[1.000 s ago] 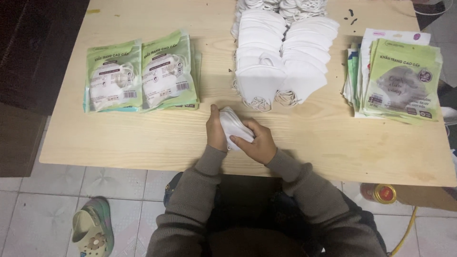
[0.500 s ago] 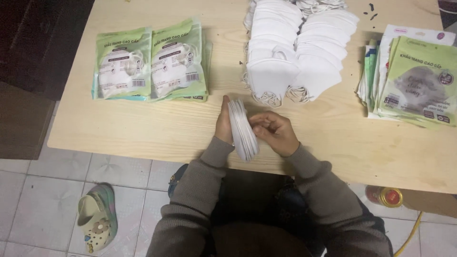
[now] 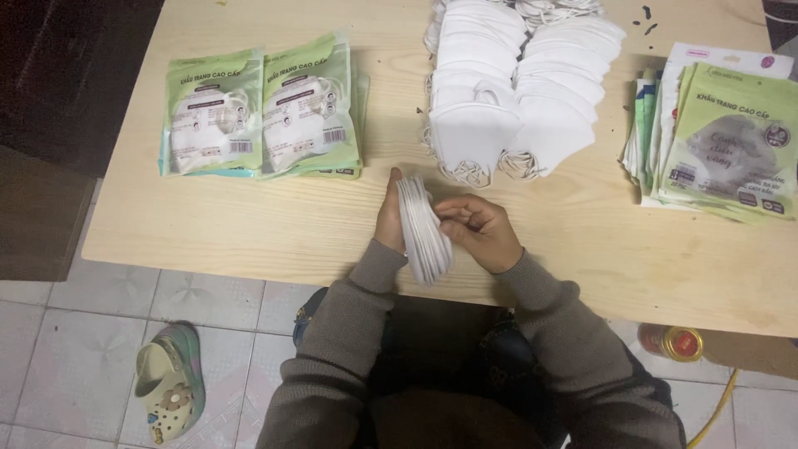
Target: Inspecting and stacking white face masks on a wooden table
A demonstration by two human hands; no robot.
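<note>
A thin stack of folded white face masks (image 3: 422, 229) stands on edge near the table's front edge, pressed between both hands. My left hand (image 3: 388, 218) lies flat against its left side. My right hand (image 3: 480, 231) grips it from the right, fingers curled on the stack's edge. Just beyond the hands lie two overlapping rows of loose white masks (image 3: 515, 91) with ear loops showing.
Filled green and white mask packets (image 3: 262, 112) lie at the left of the wooden table (image 3: 249, 224). A pile of flat empty green packets (image 3: 719, 137) sits at the right. On the tiled floor are a clog (image 3: 169, 391) and a red-lidded can (image 3: 675, 342).
The mask stack was turned from lying slanted in the hands to standing upright on edge. The camera view shifted slightly left and closer.
</note>
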